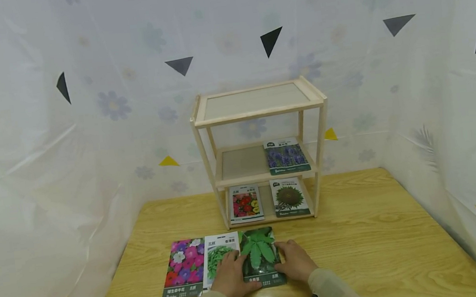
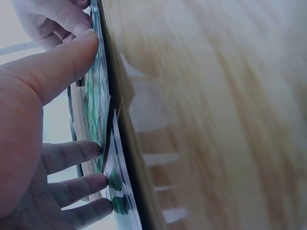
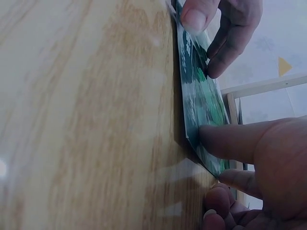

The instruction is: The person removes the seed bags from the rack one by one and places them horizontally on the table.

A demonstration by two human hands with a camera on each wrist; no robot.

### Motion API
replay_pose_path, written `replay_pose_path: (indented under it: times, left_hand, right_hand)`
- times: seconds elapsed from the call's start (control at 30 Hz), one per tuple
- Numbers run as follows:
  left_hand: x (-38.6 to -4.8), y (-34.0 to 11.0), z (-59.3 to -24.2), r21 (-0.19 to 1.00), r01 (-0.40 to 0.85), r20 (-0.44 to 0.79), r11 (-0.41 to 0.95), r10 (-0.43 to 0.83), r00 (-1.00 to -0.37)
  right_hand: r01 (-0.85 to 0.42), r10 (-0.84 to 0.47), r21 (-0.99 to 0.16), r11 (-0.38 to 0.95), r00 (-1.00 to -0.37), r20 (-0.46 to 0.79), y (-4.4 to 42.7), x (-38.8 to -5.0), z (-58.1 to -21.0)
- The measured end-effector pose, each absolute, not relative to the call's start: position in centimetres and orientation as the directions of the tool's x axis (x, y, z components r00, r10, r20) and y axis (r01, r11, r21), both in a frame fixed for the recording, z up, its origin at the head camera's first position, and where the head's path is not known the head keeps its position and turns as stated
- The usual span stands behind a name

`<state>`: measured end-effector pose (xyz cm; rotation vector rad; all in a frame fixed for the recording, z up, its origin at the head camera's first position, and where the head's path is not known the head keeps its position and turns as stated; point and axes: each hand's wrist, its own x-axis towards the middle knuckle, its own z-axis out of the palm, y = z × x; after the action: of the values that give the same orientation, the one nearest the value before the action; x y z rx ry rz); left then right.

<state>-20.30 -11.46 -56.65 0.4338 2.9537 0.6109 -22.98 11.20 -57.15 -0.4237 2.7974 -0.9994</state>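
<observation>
A seed packet with green leaves (image 1: 258, 254) lies on the table between both hands, the rightmost of three packets in a row. My left hand (image 1: 233, 277) rests over its left side, thumb on the lower edge; in the left wrist view the fingers (image 2: 79, 189) are fairly straight and touch packet surfaces. My right hand (image 1: 295, 260) holds its right edge. In the right wrist view the thumb (image 3: 230, 141) lies on the packet's face and the other fingers bend at its side. Left of it is a white mint-like packet (image 1: 218, 258), partly covered by my left hand, then a petunia packet (image 1: 184, 268).
Behind the row stands a wooden shelf rack (image 1: 261, 116). Its middle tier bears a lavender packet (image 1: 287, 157); its bottom tier bears a red-flower packet (image 1: 245, 204) and a sunflower packet (image 1: 290, 197). Patterned sheeting (image 1: 133, 130) surrounds the wooden table (image 1: 371, 231).
</observation>
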Motion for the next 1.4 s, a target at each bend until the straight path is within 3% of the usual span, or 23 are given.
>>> replay_pose_path:
  times: [0.9,1.4]
  left_hand:
    - [-20.20,-11.36,-56.56,0.402,0.262,-0.030,0.877,0.298,-0.954]
    - [-20.14,-11.00,-56.23,0.343,0.305,-0.055,0.888,0.343,-0.938]
  right_hand:
    - [-0.191,-0.295,-0.649,0.736,-0.954,-0.053,11.21,-23.17,-57.48]
    - [-0.196,-0.296,-0.638,0.745,-0.954,-0.053,11.17,-23.32,-57.41]
